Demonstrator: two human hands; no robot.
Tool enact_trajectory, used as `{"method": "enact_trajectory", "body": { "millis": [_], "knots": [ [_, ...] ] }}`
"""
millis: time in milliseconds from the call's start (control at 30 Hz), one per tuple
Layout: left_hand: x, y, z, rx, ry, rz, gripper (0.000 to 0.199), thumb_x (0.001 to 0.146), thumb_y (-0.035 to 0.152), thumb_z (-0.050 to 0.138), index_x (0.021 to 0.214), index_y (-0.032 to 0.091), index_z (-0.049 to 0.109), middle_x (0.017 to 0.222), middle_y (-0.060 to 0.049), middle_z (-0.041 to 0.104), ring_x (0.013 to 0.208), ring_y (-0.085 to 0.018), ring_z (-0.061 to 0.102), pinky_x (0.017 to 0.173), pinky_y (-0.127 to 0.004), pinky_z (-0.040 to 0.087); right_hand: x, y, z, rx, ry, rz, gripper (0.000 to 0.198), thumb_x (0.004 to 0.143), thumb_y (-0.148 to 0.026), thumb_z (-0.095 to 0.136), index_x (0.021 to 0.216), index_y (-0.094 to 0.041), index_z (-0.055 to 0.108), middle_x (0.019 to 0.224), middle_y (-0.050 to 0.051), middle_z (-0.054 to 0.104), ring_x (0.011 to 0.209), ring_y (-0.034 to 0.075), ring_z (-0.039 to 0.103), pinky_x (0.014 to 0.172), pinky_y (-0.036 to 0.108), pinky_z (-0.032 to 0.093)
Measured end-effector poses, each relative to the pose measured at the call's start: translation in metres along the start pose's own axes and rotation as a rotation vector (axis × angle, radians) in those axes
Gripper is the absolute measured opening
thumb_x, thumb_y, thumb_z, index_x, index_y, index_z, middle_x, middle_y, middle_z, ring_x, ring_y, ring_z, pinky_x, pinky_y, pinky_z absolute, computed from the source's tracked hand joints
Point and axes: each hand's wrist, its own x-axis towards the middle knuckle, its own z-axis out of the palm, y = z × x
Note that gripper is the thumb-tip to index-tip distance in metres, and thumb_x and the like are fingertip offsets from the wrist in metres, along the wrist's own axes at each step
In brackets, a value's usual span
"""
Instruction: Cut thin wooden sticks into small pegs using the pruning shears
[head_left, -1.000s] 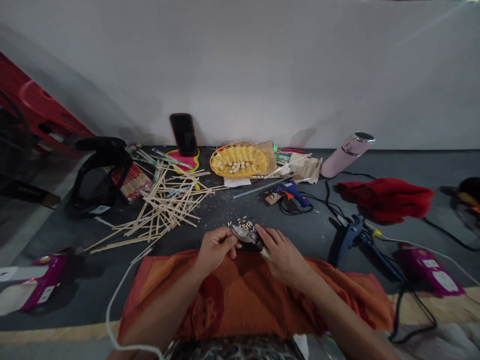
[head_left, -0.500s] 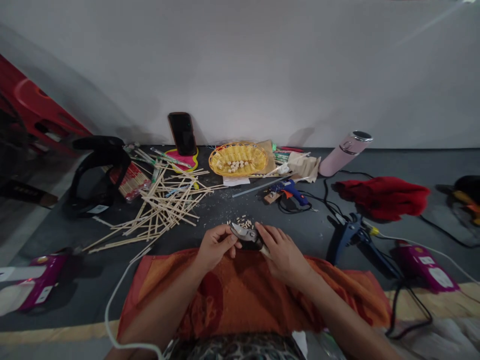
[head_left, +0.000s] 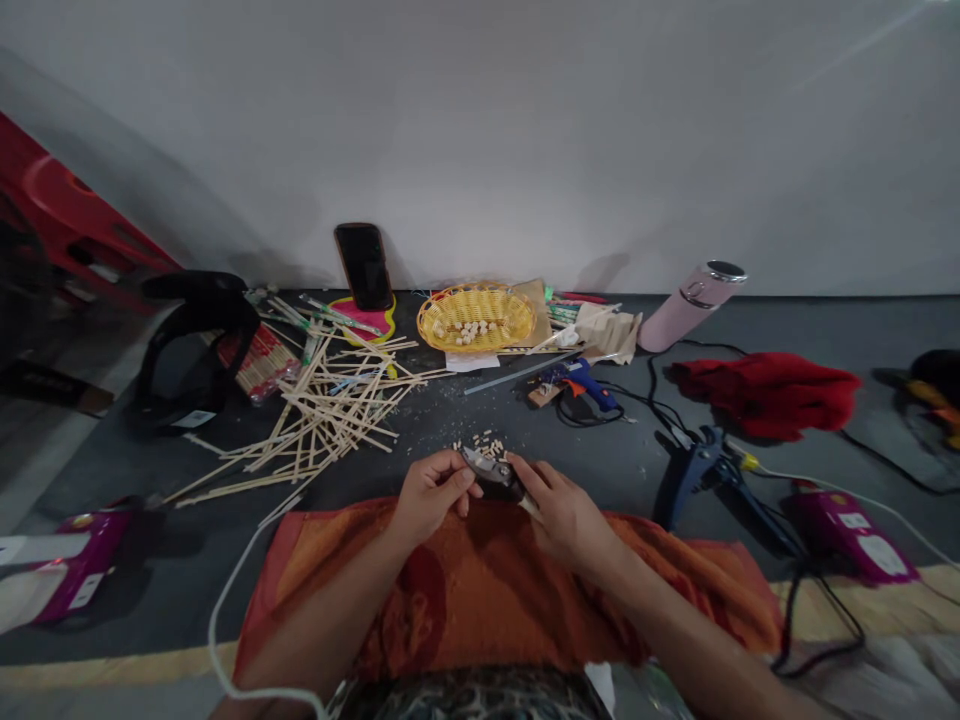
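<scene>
My right hand (head_left: 564,508) is wrapped round the handles of a pair of pruning shears (head_left: 491,472), whose blades point left. The fingers of my left hand (head_left: 441,490) are pinched together right at the blade tips; whatever they hold is too small or hidden to make out. Just beyond the blades lies a small pile of short cut stick pieces (head_left: 491,442) on the dark table. Both forearms cross an orange towel (head_left: 487,590). Left of my hands spreads a heap of long thin wooden sticks (head_left: 330,405).
A yellow woven basket (head_left: 517,318) holds small pale pieces. Around it stand a phone (head_left: 364,266), a blue glue gun (head_left: 585,382) and a pink bottle (head_left: 691,306). To the right lie a blue cutter tool (head_left: 694,475), a red cloth (head_left: 772,393) and several cables.
The shears' blades have come closer together as my right hand squeezed the handles. My left hand has hardly moved.
</scene>
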Motion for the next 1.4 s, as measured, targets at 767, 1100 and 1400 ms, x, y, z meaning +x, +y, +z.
{"method": "enact_trajectory", "body": {
  "millis": [767, 1100, 1400],
  "knots": [
    [0.000, 0.008, -0.001, -0.348, -0.134, -0.263, 0.031, 0.073, 0.039, 0.073, 0.074, 0.011, 0.059, 0.052, -0.002, 0.065, 0.029, -0.004, 0.043, 0.031, -0.016, 0.035, 0.000, 0.004, 0.000, 0.016, -0.035, -0.049, 0.072, 0.075, -0.005, 0.045, 0.144, -0.019, 0.027, 0.119, 0.011, 0.051, 0.102, 0.021, 0.054, 0.094, 0.036, 0.046],
    [0.005, 0.002, -0.001, -0.008, 0.003, -0.052, 0.026, 0.080, 0.039, 0.067, 0.081, 0.013, 0.060, 0.071, -0.004, 0.070, 0.047, -0.007, 0.054, 0.050, -0.018, 0.042, -0.001, 0.005, -0.001, -0.041, 0.011, 0.054, 0.070, 0.079, -0.010, 0.046, 0.145, -0.018, 0.025, 0.121, 0.013, 0.051, 0.106, 0.024, 0.054, 0.093, 0.037, 0.045],
    [0.002, 0.000, -0.004, 0.042, -0.026, -0.017, 0.028, 0.084, 0.040, 0.062, 0.076, 0.013, 0.062, 0.067, -0.005, 0.070, 0.043, -0.009, 0.056, 0.047, -0.020, 0.043, -0.002, 0.003, -0.003, -0.087, -0.014, 0.035, 0.073, 0.079, -0.012, 0.047, 0.147, -0.019, 0.023, 0.129, 0.014, 0.048, 0.115, 0.026, 0.048, 0.096, 0.043, 0.043]
  ]
}}
